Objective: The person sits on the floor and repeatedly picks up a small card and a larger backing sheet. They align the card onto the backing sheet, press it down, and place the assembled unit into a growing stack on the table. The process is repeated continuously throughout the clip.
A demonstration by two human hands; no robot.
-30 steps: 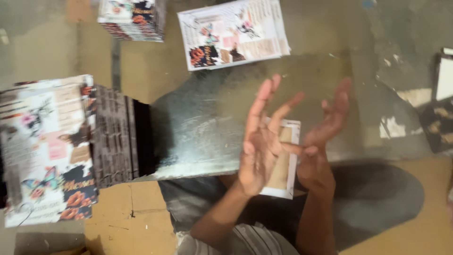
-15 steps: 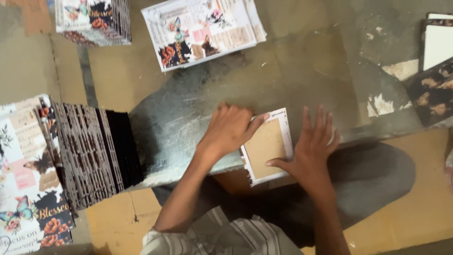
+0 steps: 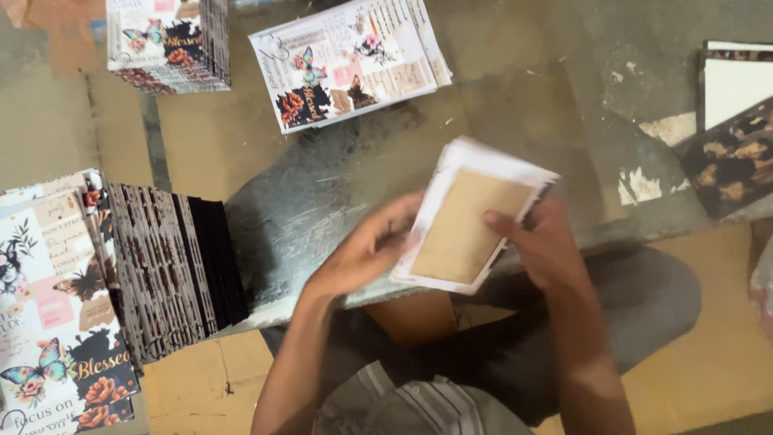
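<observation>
Notebook block (image 3: 471, 225) tilted; left hand (image 3: 366, 254) fingers clamped on edge, right hand (image 3: 543, 250) fingers gripping opposite side.

Single head-worn view, looking steeply down from above the seated person's lap onto the worn grey work slab (image 3: 322, 209). Both hands, left hand (image 3: 366, 250) and right hand (image 3: 547, 246), sit close beneath the lens at frame centre. Printed stacks (image 3: 346, 60) lie farther off along the top edge; the right margin appears slightly blurred.
</observation>
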